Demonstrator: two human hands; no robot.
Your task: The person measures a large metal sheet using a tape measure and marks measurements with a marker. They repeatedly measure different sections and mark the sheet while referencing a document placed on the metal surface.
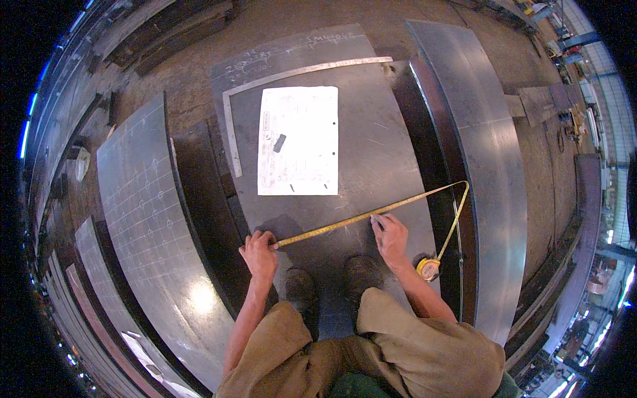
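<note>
A yellow tape measure blade (325,230) runs slantwise over the grey steel plate (358,159) in front of me. My left hand (260,255) pinches the blade's end near the plate's left edge. My right hand (390,240) is closed at the blade, thumb and finger together just below it; whatever small thing is between them is too small to make out. Past the plate's right edge the blade bends sharply and comes back to its yellow tape measure case (428,268), which lies beside my right forearm.
A white paper sheet (305,146) lies on the plate with a small dark block (279,143) on it. Behind it sits a metal square (308,68). Another plate with chalked grid lines (147,192) is at left, and a long steel plate (488,152) at right. Dark gaps separate them.
</note>
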